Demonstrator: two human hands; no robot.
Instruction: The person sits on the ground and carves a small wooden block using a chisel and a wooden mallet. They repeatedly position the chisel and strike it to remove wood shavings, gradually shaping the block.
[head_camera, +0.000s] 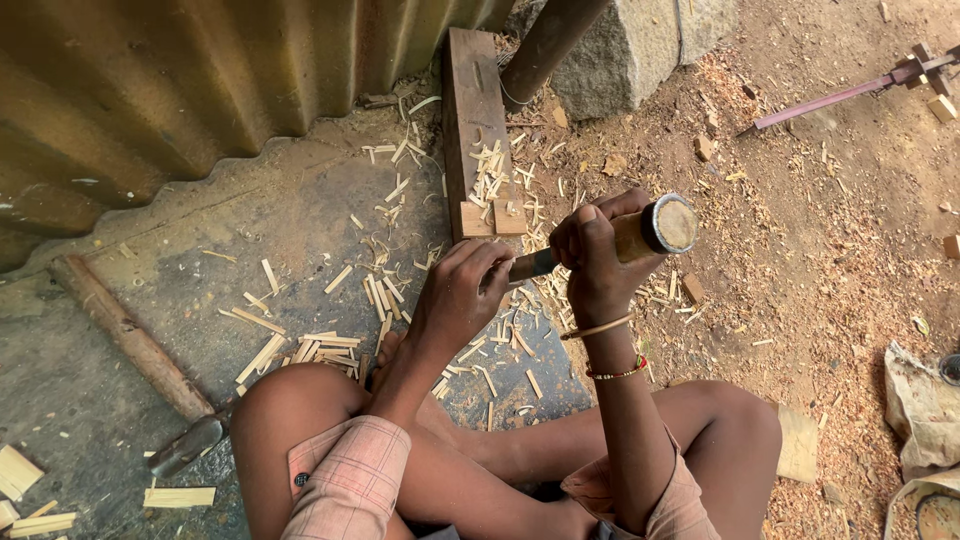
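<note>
Hammer (130, 345): lies on the slab at far left, head near the left knee, well apart from both hands; untouched.
Chips (330, 345): pale wood slivers scattered on the slab; loose footing, could slide under the work.
Left hand (462, 292): closed around the lower chisel shaft, near the blade; closest to the edge, so a slip would likely cut here.
Chisel (610, 240): held by 2 hands, blade end hidden behind the left hand, handle angled up to the right.
Right hand (597, 258): clenched on the wooden handle just below its ringed cap.
Plank (475, 120): beyond the hands, chips on it.
Legs: bare, crossed right under the tool; a slipped blade may well reach them.
</note>
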